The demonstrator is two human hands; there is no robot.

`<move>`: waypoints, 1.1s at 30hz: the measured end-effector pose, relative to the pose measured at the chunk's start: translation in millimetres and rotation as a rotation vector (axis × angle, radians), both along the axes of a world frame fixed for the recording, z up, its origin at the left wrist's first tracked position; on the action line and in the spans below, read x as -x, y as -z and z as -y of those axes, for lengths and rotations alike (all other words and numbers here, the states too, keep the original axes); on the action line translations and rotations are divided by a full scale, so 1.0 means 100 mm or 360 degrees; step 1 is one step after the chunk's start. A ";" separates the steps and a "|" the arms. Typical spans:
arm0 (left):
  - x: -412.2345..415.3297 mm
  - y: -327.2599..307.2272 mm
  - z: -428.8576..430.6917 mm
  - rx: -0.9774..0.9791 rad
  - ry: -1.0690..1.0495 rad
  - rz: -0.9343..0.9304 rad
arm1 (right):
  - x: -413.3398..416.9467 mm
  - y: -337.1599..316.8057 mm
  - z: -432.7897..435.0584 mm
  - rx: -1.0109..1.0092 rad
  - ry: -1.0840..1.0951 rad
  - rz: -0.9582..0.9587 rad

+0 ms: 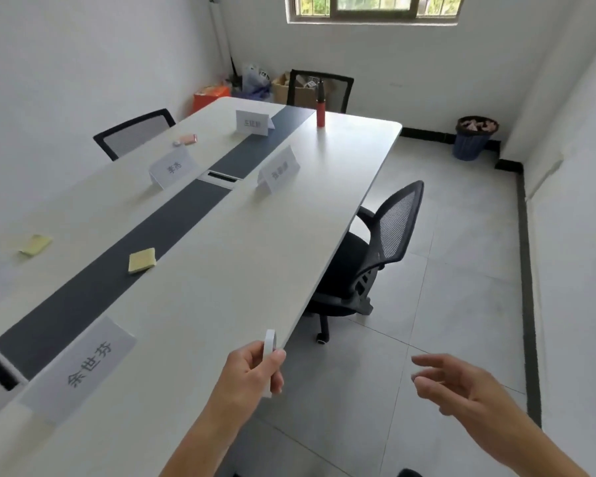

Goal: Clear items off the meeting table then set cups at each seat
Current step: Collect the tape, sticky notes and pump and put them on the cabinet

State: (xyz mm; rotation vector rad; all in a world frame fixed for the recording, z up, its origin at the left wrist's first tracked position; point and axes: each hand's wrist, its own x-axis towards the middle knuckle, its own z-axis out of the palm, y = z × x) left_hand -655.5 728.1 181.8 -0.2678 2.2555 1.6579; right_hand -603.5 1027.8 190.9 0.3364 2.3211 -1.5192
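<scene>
While my left hand (252,370) pinches the white tape roll (269,363) at the worktop (255,242) edge, my right hand (461,383) hangs open over the floor.

My left fingers (276,364) are clamped on the roll, held edge-on; the right fingers are apart and hold nothing. Further out on the worktop lie two yellow sticky-note pads (142,260), a pink thing (188,139) and a red bottle (320,106). I think it is best to gather the small things first, with the free right hand, and carry the bottle upright. No cups are visible.
</scene>
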 end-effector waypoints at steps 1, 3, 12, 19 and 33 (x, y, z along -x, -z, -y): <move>0.12 0.02 0.00 -0.0009 -0.0031 0.0015 | 0.18 0.02 -0.01 -0.0006 -0.0043 0.0022; 0.34 0.07 0.02 -0.0018 -0.0127 0.0057 | 0.58 0.08 -0.05 -0.0002 -0.0137 0.0057; 1.37 0.16 -0.06 0.0053 -0.0663 0.0147 | 2.68 0.27 -0.10 -0.0061 -0.0581 0.0065; 1.49 0.11 0.14 0.0015 -0.1120 0.0232 | 3.86 0.24 0.65 -0.0110 -0.1184 0.0087; 1.82 0.36 1.74 -0.0110 -0.1612 0.0309 | 4.83 0.71 3.59 -0.0451 -0.1802 -0.0063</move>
